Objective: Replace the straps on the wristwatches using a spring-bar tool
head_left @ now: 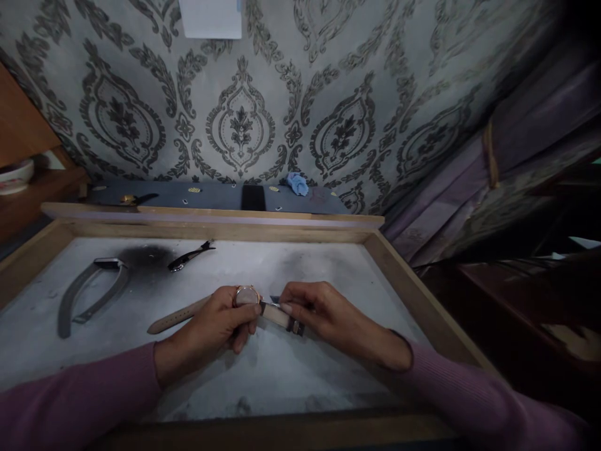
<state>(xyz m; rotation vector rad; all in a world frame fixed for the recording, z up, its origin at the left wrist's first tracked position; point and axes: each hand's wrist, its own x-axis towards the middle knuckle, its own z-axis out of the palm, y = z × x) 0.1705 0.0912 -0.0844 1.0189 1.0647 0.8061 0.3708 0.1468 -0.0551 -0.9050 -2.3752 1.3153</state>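
My left hand (218,319) is closed around a wristwatch (247,295) with a round, gold-rimmed case. One part of its leather strap (277,315) reaches right, showing a pale inner side, with a buckle near its end. The strap's other, tapered part comes out left from under the hand. A thin, metallic, pointed tool (271,304) is pinched in my right hand (328,313), its tip at the joint of case and strap. The tool's exact kind is hidden by the fingers.
A grey-banded watch (91,291) stands on its side at left in the wooden-rimmed tray (328,233). A dark-strapped watch (190,255) lies near the far rim. Beyond it are a black phone (253,198), a blue cloth (297,183) and another dark-strapped watch (138,199).
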